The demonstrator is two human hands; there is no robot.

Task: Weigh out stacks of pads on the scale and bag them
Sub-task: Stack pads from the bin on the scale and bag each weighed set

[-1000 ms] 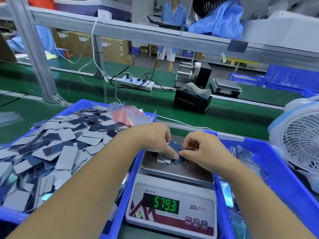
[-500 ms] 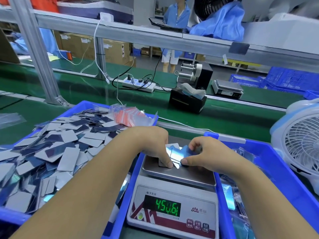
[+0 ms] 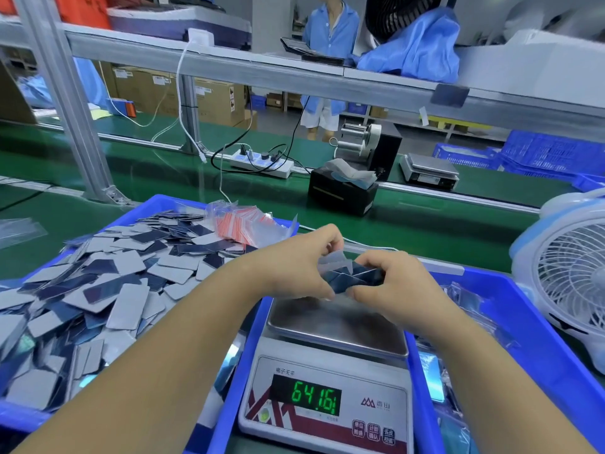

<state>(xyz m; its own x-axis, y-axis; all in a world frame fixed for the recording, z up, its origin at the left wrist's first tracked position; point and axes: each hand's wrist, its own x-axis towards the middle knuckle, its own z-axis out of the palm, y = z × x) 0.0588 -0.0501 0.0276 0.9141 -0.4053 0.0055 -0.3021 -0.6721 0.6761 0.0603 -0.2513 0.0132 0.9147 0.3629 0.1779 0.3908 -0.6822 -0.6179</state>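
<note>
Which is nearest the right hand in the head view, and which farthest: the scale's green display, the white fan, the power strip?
From the right hand:
1. The scale's green display, just below the hand, toward the camera.
2. The white fan, off to the right at the crate's edge.
3. The power strip, far back on the green belt, to the left.

Dark blue and grey pad stack (image 3: 350,276) partly hidden by fingers, left blue plastic tray (image 3: 157,208) cut off, white fan (image 3: 569,273) cropped at right edge
</note>
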